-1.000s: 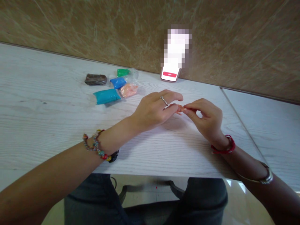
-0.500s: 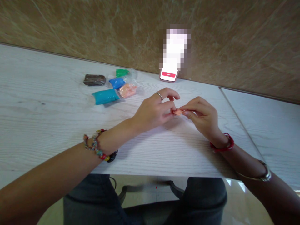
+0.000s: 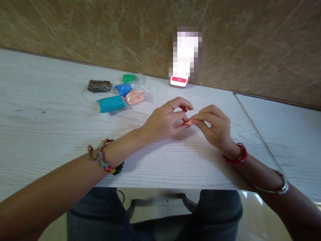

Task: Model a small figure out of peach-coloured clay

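Note:
A small piece of peach-orange modelling clay (image 3: pixel 189 123) is pinched between both hands, just above the table. My left hand (image 3: pixel 164 120), with a ring on one finger, grips its left end between thumb and fingertip, the other fingers curled above. My right hand (image 3: pixel 213 125) pinches the right end with thumb and fingers. Left of the hands lie clear packets of clay: peach (image 3: pixel 135 97), teal (image 3: pixel 111 104), blue (image 3: pixel 123 89), green (image 3: pixel 129 78) and dark brown (image 3: pixel 99 86). Fingers partly hide the held piece.
A phone (image 3: pixel 178 81) with a lit, blurred screen leans on the brown marble-look wall (image 3: pixel 87 33) behind the white wood-grain table (image 3: pixel 50 134). A seam crosses the tabletop on the right. Below the front edge are my legs (image 3: pixel 215 214).
The hands keep hold of the clay, and the right fingers have shifted slightly left and down. The whole view has moved a little.

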